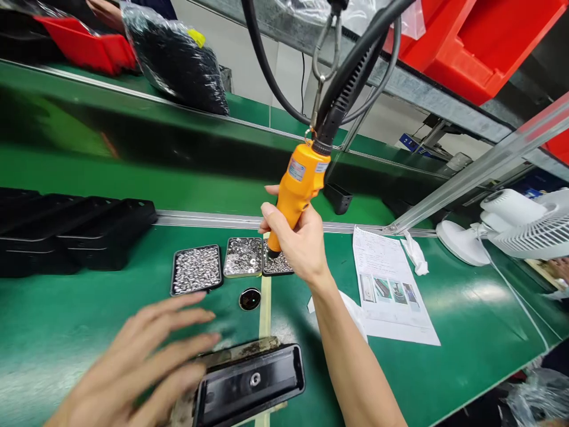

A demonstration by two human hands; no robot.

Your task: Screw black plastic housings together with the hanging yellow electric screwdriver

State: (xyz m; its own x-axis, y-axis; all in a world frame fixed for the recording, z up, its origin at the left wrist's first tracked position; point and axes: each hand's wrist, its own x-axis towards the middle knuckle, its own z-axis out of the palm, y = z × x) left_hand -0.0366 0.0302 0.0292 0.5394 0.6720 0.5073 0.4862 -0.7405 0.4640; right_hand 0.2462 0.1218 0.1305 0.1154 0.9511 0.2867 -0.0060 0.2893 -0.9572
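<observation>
In the head view my right hand (306,246) is wrapped round an orange electric screwdriver (297,187), which hangs from a metal clip and a black cable. Its tip points down over a tray of small metal parts (284,264); whether it touches them I cannot tell. My left hand (146,362), slightly blurred, is open with fingers spread beside the left end of a long black housing (231,398). A small round metal piece (255,379) sits inside that housing. Behind it is a worn block (242,353), partly hidden.
A tray of small screws (197,268) and a tray of washers (242,256) stand behind a round black disc (249,299). Black housings (106,228) line the left. A printed sheet (391,284) and a white fan (528,219) are at right. Red bins (484,47) hang overhead.
</observation>
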